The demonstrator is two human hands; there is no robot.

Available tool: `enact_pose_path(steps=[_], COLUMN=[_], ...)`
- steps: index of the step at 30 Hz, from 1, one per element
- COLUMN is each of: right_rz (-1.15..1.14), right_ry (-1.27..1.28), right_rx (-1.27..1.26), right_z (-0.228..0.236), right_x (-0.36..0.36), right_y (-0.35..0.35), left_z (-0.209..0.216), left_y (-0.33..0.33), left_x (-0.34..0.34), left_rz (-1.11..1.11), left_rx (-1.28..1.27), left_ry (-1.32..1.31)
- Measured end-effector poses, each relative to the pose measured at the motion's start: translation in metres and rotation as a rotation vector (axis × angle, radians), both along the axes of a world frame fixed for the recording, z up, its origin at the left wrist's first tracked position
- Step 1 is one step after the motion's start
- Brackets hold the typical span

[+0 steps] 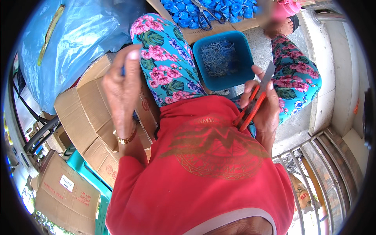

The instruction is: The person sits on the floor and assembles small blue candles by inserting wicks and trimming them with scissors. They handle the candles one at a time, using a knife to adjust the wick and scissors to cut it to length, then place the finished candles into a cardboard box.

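My left hand (124, 84) is raised beside my left thigh, above an opened cardboard box. Its fingers are curled around a small blue piece (123, 71), mostly hidden by the thumb and fingers. In front of my right thigh, my right hand (267, 107) is closed around scissors (256, 102) with orange-red handles, their grey blade pointing up and away from me. Between my knees stands a teal plastic bin (223, 83) with a tangle of thin pale-blue plastic strips (217, 56) inside.
Many blue plastic caps (184, 12) fill a cardboard tray at the far side, with dark-handled scissors (205, 16) lying on them. A large blue plastic bag (82, 35) sits at far left. Cardboard flaps (94, 105) spread by my left side. A metal railing (313, 172) stands at right.
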State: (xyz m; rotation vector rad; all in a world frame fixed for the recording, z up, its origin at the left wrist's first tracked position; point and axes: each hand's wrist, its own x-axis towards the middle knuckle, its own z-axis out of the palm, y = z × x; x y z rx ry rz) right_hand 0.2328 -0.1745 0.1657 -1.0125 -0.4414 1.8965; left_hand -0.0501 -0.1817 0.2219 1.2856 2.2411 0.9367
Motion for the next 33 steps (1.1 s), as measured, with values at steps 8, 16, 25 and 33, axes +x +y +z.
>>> enact_pose_path(steps=[8, 16, 25, 33], right_rz=[0.147, 0.047, 0.007, 0.011], right_ry=[0.097, -0.061, -0.230, -0.223], right_rx=[-0.132, 0.012, 0.002, 0.088], right_z=[-0.017, -0.019, -0.018, -0.010], right_x=[-0.008, -0.011, 0.001, 0.003], right_y=[-0.009, 0.011, 0.005, 0.008], left_z=[0.005, -0.082, -0.218, -0.224], left_y=[-0.033, 0.142, 0.288, 0.290], left_x=[-0.066, 0.069, 0.124, 0.114], left_rz=[-0.045, -0.546, -0.512, -0.606], left_rx=[-0.328, 0.189, -0.017, -0.025], left_ry=[1.385, 0.055, 0.230, 0.270])
